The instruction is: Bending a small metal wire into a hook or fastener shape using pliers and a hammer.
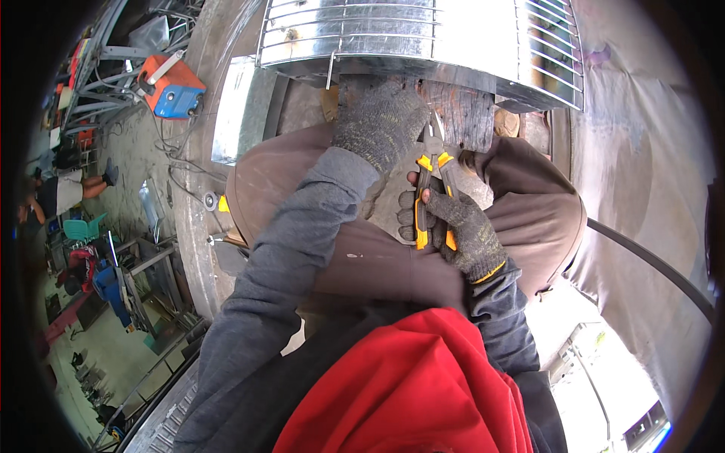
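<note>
My right hand (467, 234), in a grey knit glove with bare fingertips, is closed around the black and yellow handles of a pair of pliers (433, 162). The handles are spread a little, and the jaws point up toward my left hand. My left hand (384, 124), also gloved, shows its back beside the jaws; its fingers are hidden, so what it holds, if anything, does not show. Just beyond it is a shiny sheet-metal piece (393, 66) with a grille of thin wire rods (389, 21). Under its near edge sits a worn wooden block (459, 113), close to both hands.
Left of my knee stands a bent sheet-metal piece (243, 113). Farther left are an orange and blue machine (172, 87) with cables and a stack of metal frames (113, 53). Another person (68, 192) is at the far left. Grey sheeting (634, 151) hangs at the right.
</note>
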A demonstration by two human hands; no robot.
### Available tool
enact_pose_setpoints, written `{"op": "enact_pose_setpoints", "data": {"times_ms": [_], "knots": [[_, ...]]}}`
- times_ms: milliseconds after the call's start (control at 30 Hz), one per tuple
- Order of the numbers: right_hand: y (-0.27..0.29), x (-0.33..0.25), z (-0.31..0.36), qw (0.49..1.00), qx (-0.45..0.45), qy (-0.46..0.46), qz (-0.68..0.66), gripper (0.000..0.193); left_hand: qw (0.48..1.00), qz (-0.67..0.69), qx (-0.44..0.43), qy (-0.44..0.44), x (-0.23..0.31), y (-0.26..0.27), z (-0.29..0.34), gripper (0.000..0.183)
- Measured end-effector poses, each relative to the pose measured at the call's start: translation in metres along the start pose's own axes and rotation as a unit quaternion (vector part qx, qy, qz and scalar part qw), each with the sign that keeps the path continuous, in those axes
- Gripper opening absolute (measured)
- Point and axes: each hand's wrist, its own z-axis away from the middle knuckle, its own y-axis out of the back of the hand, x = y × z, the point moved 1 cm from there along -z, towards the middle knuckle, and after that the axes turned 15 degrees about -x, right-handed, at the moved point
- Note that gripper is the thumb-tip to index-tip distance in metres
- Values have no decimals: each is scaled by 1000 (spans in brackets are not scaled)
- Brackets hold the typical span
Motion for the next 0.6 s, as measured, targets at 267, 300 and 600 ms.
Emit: {"op": "enact_pose_setpoints", "data": {"times_ms": [267,300,600], "knots": [[10,9,-4,1000,-6,0,-14,38,893,423,28,151,11,19,4,30],[10,8,-3,1000,0,-9,-2,38,825,539,31,167,9,18,5,32],[-10,-2,9,997,12,68,32,37,320,930,179,40,8,5,-10,43]]}}
